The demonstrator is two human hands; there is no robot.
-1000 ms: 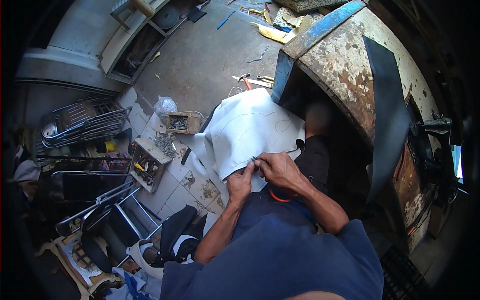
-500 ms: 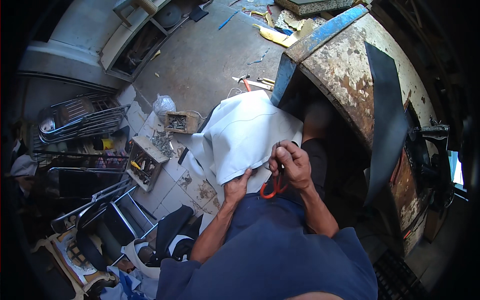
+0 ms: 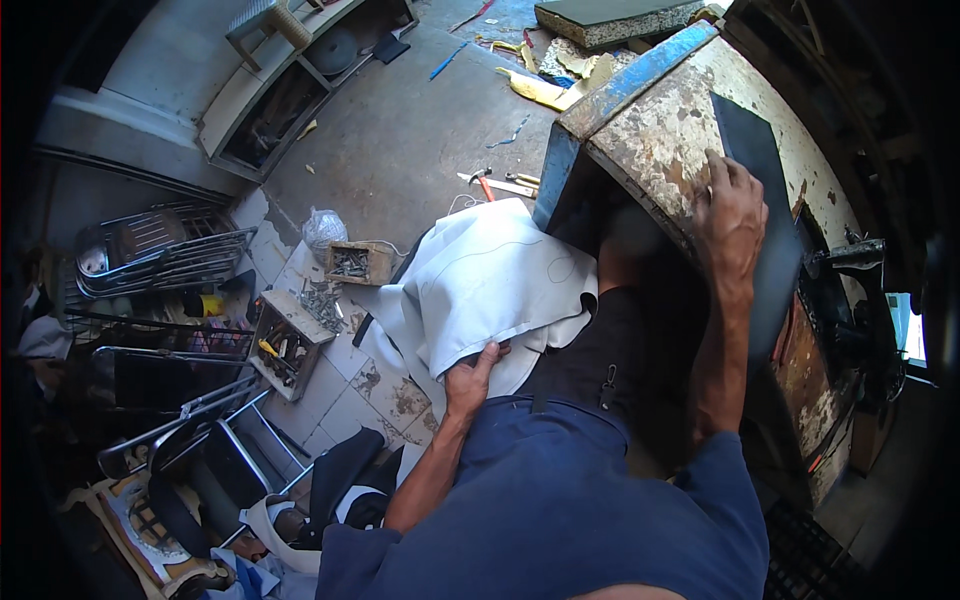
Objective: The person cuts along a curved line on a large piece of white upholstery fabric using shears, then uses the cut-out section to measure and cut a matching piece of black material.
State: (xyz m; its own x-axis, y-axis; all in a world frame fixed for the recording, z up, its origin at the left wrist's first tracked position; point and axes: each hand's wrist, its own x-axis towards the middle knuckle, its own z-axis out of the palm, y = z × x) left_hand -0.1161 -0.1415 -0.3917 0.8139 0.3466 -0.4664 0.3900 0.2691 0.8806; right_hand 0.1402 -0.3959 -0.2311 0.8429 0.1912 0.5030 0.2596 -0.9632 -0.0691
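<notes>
A white sheet of material (image 3: 490,270), looking like fabric or leatherette with thin drawn lines, drapes over my lap in folds. My left hand (image 3: 468,385) grips its near edge, thumb on top and fingers underneath. Over to the right, my right hand (image 3: 735,215) is above the worn tabletop (image 3: 665,125), beside a black sheet (image 3: 765,190). Its fingers are loosely bent and apart, and nothing shows in them. A metal clip (image 3: 608,385) hangs at my waist.
On the floor ahead lie a red-handled hammer (image 3: 484,184), a wooden box of metal pieces (image 3: 358,262) and a tool box (image 3: 290,345). Folded metal chairs (image 3: 165,250) crowd the left. A black machine (image 3: 860,290) stands at the right; foam scraps (image 3: 545,90) lie beyond.
My right hand has moved from above my lap, where it held a red-handled tool, up and right to the tabletop. That tool is out of sight. My left hand still holds the white material.
</notes>
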